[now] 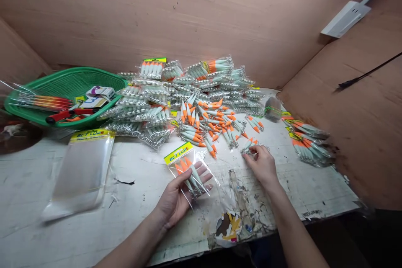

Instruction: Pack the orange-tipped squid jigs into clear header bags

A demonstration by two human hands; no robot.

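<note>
My left hand (179,194) holds a clear plastic bag (179,153) with a yellow "BCT LURE" header, the thumb pressed across its front. Several orange-and-white fishing lures (191,171) are in this bag, their hooks toward the lower end. To the right, my right hand (260,163) has its fingertips closed on a few fishing lures (250,144) at the tabletop. Beyond both hands spreads a loose heap of the same lures (216,119), orange at one end with metal hooks at the other.
Packed lure bags (201,79) are piled along the back wall. A green basket (63,79) at left holds boxes and red-handled pliers (59,116). Flat unfilled bags (81,167) lie at left. More filled bags (309,142) lie at right, beneath a wall socket strip (345,19).
</note>
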